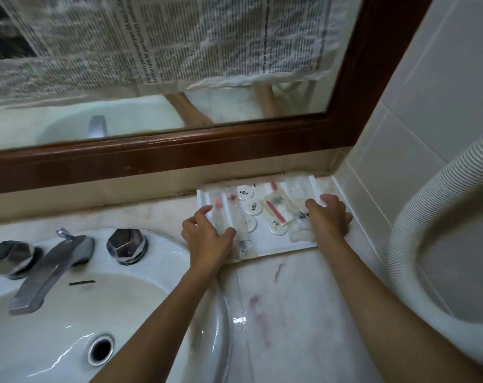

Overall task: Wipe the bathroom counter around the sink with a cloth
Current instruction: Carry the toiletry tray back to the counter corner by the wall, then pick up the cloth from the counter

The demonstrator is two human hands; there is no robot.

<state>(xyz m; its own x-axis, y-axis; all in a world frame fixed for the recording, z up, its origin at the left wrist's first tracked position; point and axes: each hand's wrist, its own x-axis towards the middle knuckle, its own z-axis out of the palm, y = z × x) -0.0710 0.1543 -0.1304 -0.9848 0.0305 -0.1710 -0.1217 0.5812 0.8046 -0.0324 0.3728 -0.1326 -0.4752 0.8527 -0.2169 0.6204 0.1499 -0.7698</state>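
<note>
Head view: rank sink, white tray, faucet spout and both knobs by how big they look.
Largest to smallest:
sink
white tray
faucet spout
left knob and right knob look alike, tied last.
The sink lies nearest the camera, which inflates it.

Arms fwd — L hand (207,234), R hand (328,217) curled.
</note>
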